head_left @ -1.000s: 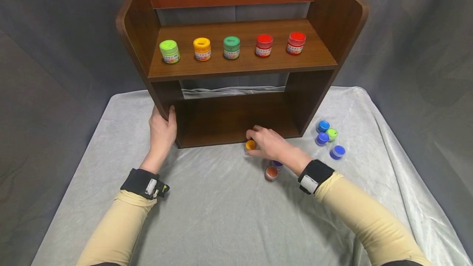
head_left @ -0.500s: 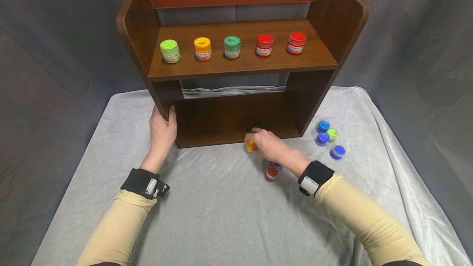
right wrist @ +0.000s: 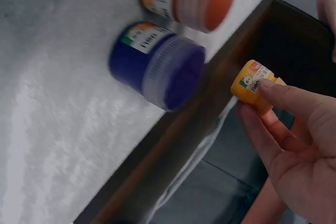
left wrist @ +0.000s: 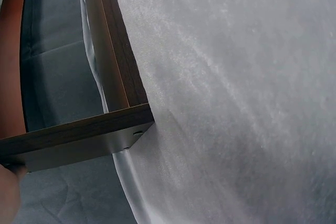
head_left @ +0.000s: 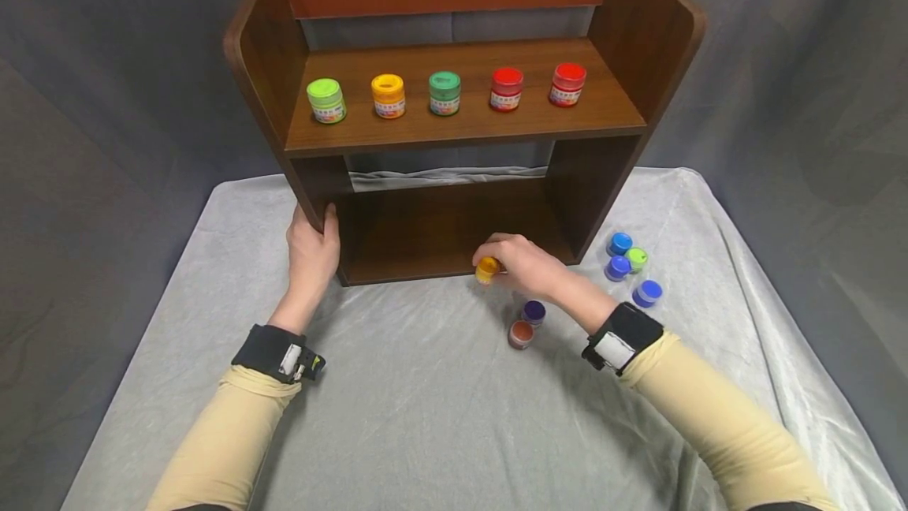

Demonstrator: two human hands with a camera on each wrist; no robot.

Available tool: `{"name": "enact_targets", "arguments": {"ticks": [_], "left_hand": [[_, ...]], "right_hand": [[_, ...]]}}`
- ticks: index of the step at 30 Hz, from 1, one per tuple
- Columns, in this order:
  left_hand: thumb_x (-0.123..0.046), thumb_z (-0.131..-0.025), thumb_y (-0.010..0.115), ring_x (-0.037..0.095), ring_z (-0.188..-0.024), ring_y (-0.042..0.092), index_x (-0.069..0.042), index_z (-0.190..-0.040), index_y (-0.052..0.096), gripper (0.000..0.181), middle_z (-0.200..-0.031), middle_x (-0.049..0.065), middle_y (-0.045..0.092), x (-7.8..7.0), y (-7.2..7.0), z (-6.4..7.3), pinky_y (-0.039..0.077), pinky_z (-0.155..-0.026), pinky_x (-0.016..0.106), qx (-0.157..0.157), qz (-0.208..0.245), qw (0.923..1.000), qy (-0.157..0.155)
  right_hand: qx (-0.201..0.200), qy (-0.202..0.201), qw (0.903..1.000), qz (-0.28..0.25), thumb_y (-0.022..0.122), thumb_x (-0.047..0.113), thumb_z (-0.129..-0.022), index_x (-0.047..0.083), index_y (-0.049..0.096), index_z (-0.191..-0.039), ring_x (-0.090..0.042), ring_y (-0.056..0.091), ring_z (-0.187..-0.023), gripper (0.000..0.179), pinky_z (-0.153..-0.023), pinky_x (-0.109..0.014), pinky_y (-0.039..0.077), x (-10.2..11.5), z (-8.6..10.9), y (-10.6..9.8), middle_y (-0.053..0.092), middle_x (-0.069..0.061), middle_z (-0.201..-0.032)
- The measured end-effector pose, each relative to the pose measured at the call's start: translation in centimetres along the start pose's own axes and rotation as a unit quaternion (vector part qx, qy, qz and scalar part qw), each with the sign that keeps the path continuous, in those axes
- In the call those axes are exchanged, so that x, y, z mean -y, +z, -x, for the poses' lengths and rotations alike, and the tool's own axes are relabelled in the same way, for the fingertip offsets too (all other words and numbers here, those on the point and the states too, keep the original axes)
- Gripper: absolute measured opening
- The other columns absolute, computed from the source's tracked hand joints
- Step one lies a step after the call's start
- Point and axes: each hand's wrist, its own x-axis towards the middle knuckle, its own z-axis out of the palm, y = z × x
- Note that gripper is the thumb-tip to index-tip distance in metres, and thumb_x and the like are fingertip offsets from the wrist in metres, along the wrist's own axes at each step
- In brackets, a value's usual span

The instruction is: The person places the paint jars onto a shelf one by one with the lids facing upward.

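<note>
My left hand (head_left: 312, 252) grips the front edge of the left side panel of a dark brown wooden shelf (head_left: 464, 137), its thumb on the inner face. The fingers behind the panel are hidden. Between thumb and fingers, my right hand (head_left: 526, 265) pinches a small yellow-orange paint jar (head_left: 486, 270) at the front edge of the lower board. In the right wrist view the labelled jar (right wrist: 251, 81) is tilted. Below that hand, a dark purple jar (head_left: 534, 312) and a brown jar (head_left: 521, 334) stand on the grey cloth.
On the upper board stands a spaced row of jars: light green (head_left: 326, 102), yellow (head_left: 388, 97), dark green (head_left: 444, 94) and two red ones, including a red jar (head_left: 507, 91). Right of the shelf, several blue jars (head_left: 647, 293) cluster with a light green jar (head_left: 637, 259).
My right hand has lifted the yellow-orange jar slightly up and toward the shelf, uncovering more of the purple jar. The left hand stays on the side panel.
</note>
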Motion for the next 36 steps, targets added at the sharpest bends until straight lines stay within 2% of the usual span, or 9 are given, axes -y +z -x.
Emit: {"name": "enact_targets", "arguments": {"ticks": [6,13,21,27,36], "left_hand": [[-0.021,-0.100,0.054,0.044,-0.116,0.060,0.008,-0.127,0.054,0.039,-0.119,0.029,0.062,0.0,0.0,0.0,0.045,-0.098,0.054,-0.002,-0.001,1.0000,0.005],[-0.020,-0.100,0.054,0.045,-0.117,0.060,0.009,-0.126,0.054,0.039,-0.119,0.030,0.062,0.0,0.0,0.1,0.045,-0.098,0.055,-0.002,-0.003,1.0000,0.001],[-0.020,-0.100,0.053,0.044,-0.117,0.060,0.008,-0.127,0.053,0.039,-0.119,0.028,0.062,-0.1,0.0,0.1,0.045,-0.098,0.055,0.000,-0.001,1.0000,0.003],[-0.021,-0.100,0.054,0.044,-0.118,0.060,0.007,-0.127,0.054,0.039,-0.120,0.028,0.063,-0.1,-0.1,0.0,0.045,-0.099,0.054,0.001,-0.001,1.0000,0.000],[-0.021,-0.100,0.054,0.044,-0.117,0.060,0.007,-0.126,0.054,0.038,-0.119,0.029,0.063,-0.1,-0.1,0.0,0.046,-0.098,0.055,0.001,-0.004,1.0000,0.001]], "right_hand": [[0.003,-0.007,0.9997,-0.024,0.079,0.000,-0.081,0.008,0.073,-0.110,-0.025,0.066,-0.101,0.030,-0.092,-0.038,0.058,0.5,0.2,-1.6,0.070,-0.011,-0.111],[0.001,-0.039,0.9986,-0.036,0.079,-0.002,-0.081,0.007,0.071,-0.111,-0.026,0.065,-0.102,0.032,-0.089,-0.040,0.059,0.9,0.8,-4.4,0.069,-0.012,-0.113],[-0.017,-0.072,0.9972,0.000,0.080,-0.001,-0.080,0.006,0.070,-0.110,-0.024,0.065,-0.101,0.033,-0.090,-0.042,0.057,1.4,2.0,-8.8,0.069,-0.009,-0.113],[-0.034,-0.072,0.9962,0.036,0.082,-0.001,-0.077,0.008,0.070,-0.110,-0.022,0.065,-0.102,0.037,-0.090,-0.040,0.058,2.2,3.0,-11.9,0.070,-0.007,-0.113],[-0.062,-0.072,0.9923,0.079,0.082,-0.005,-0.075,0.007,0.070,-0.114,-0.028,0.066,-0.110,0.042,-0.092,-0.044,0.057,3.6,4.5,-16.1,0.069,-0.009,-0.117]]}}
